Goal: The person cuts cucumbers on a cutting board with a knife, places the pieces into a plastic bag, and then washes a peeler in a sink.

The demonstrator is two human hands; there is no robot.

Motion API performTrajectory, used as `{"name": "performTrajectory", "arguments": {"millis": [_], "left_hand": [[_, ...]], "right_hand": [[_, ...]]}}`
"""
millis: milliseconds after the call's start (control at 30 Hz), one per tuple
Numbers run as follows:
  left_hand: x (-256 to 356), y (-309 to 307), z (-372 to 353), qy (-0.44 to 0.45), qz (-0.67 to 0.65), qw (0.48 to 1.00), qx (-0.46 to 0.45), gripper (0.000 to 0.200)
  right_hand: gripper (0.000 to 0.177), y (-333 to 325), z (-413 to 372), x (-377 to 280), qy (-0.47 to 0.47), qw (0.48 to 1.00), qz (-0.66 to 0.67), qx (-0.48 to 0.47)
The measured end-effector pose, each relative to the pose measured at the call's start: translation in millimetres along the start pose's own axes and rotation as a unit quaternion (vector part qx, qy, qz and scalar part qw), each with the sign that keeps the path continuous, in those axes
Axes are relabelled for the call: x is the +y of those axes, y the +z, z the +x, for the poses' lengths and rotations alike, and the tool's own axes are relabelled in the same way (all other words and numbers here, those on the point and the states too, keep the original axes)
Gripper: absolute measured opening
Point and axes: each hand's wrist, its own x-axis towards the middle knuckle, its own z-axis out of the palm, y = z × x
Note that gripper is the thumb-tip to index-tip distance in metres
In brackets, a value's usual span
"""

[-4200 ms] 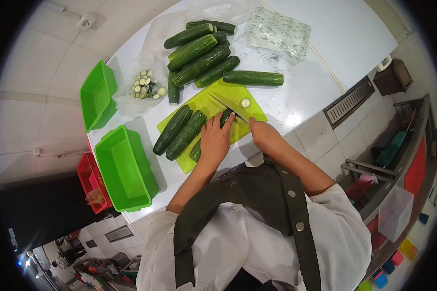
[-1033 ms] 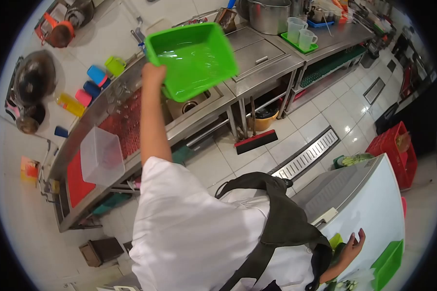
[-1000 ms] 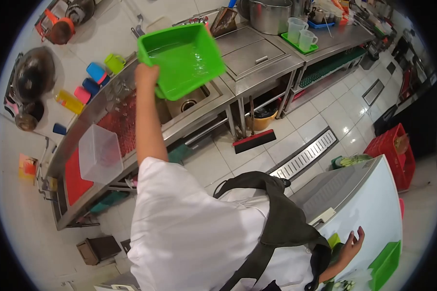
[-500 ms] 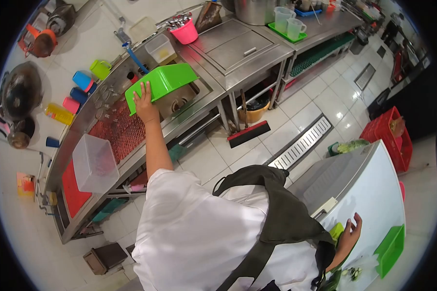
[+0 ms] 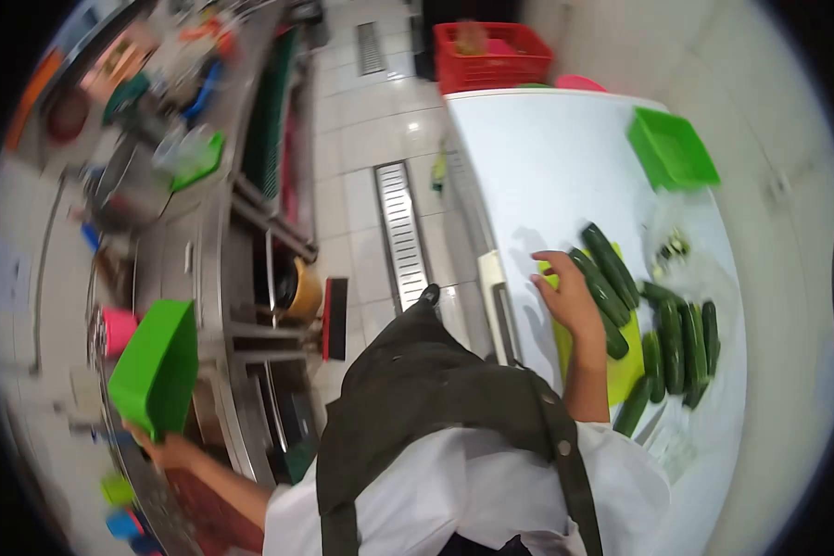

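My left hand (image 5: 162, 448) grips the end of a green plastic tub (image 5: 153, 357), which is tilted on its side above the steel counter. Over the white worktop (image 5: 537, 167) hovers my right hand (image 5: 570, 295), fingers apart and holding nothing. Beneath and beside it is a yellow-green cutting board (image 5: 627, 371). Several dark green cucumbers (image 5: 610, 264) lie on the board, close to my right hand. More cucumbers (image 5: 674, 347) are bunched at the board's right.
A second green tub (image 5: 674, 148) stands at the worktop's far right, near a clear plastic bag (image 5: 681, 246). Beyond the far edge is a red crate (image 5: 493, 56). Across the floor drain (image 5: 398, 232) runs the steel counter (image 5: 190, 222), with a pink bucket (image 5: 118, 331) behind the held tub.
My view has swung right, from the sink side to the white worktop. The green tub stays in my left hand, now turned more upright in view. My right hand is over the board.
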Motion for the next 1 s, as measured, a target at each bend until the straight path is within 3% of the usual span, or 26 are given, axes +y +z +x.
{"name": "performTrajectory", "arguments": {"millis": [100,167,200,233,267,300,333,367,400,433,467,533,600,733,767,833,933,1000], "left_hand": [[-9.4,61.0,8.3,-0.061,-0.129,0.989,-0.028,0.031],[126.7,91.7,35.1,-0.220,-0.342,0.904,-0.132,0.028],[152.5,119.6,34.2,-0.224,-0.422,0.850,-0.220,0.027],[206.4,140.4,31.8,-0.314,-0.537,0.733,-0.275,0.028],[260.4,146.5,28.9,-0.351,-0.576,0.632,-0.381,0.032],[302.3,175.4,9.5,-0.355,-0.664,0.509,-0.418,0.035],[357.2,171.4,1.2,-0.354,-0.646,0.452,-0.503,0.042],[403.6,178.4,-12.5,-0.324,-0.629,0.428,-0.562,0.043],[451.1,173.8,-22.5,-0.310,-0.595,0.370,-0.643,0.042],[493.6,181.7,-45.0,-0.270,-0.631,0.293,-0.665,0.038],[534.0,188.8,-63.2,-0.282,-0.554,0.285,-0.730,0.036],[604.3,193.1,-104.8,-0.219,-0.537,0.244,-0.777,0.038],[654.6,187.8,-134.3,-0.143,-0.507,0.242,-0.815,0.039],[702.6,145.8,-151.9,-0.062,-0.471,0.208,-0.855,0.048],[704.6,130.9,-141.8,-0.045,-0.466,0.176,-0.866,0.068],[706.3,131.9,-168.8,-0.035,-0.525,0.368,-0.766,0.077],[679.8,25.8,-131.0,0.193,-0.752,0.319,-0.543,0.079],[652.9,-44.7,-130.8,0.326,-0.787,0.181,-0.491,0.074]], "right_hand": [[0.028,-16.3,-15.4,6.6,0.052,0.998,-0.005,0.045],[0.029,-29.7,-27.8,16.1,0.101,0.992,-0.007,0.080],[0.029,-34.1,-33.3,17.1,0.107,0.989,0.000,0.099],[0.030,-39.0,-40.1,16.7,0.113,0.986,0.005,0.119],[0.030,-43.5,-48.1,16.1,0.120,0.983,0.011,0.141],[0.031,-47.8,-57.1,16.6,0.133,0.979,0.014,0.156],[0.031,-51.2,-66.4,17.3,0.147,0.973,0.017,0.176],[0.032,-53.5,-75.8,17.8,0.163,0.966,0.020,0.199],[0.032,-54.7,-86.1,17.9,0.202,0.957,0.008,0.209],[0.032,-54.5,-96.2,18.0,0.241,0.946,-0.002,0.217],[0.033,-52.5,-106.8,18.0,0.267,0.932,-0.002,0.245],[0.034,-43.5,-126.6,13.3,0.313,0.901,-0.016,0.300],[0.034,-28.1,-145.8,1.4,0.359,0.861,-0.049,0.357],[0.033,8.6,-176.8,-34.6,0.495,0.760,-0.017,0.420],[0.033,21.8,-185.7,-43.4,0.514,0.742,-0.010,0.431],[0.034,44.9,-201.0,-67.4,0.565,0.700,0.014,0.436],[0.033,72.1,-225.2,-104.4,0.603,0.654,0.075,0.451],[0.033,112.4,-261.7,-115.0,0.582,0.654,0.098,0.473]]}}
